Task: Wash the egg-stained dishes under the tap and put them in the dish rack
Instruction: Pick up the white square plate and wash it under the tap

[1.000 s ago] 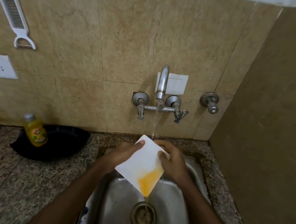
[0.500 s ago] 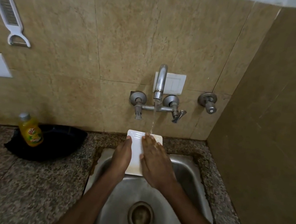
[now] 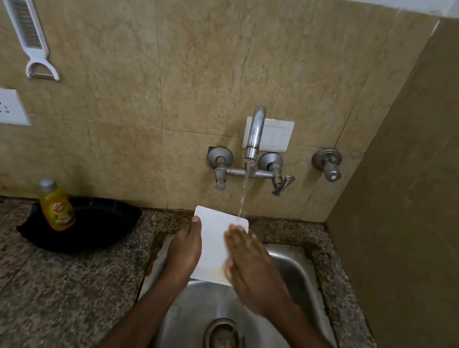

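Head view: over the sink's (image 3: 283,265) back edge, left hand (image 3: 185,248) grips the plate's (image 3: 214,236) left edge; right hand (image 3: 251,267) lies open, flat upon it.

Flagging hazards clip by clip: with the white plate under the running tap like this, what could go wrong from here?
1. The white plate is wet and held mainly by the left hand at its edge; the right hand lies flat on it, so it might slip into the steel sink.
2. A faint yellowish trace near the plate's lower edge may remain if rinsing ends early.
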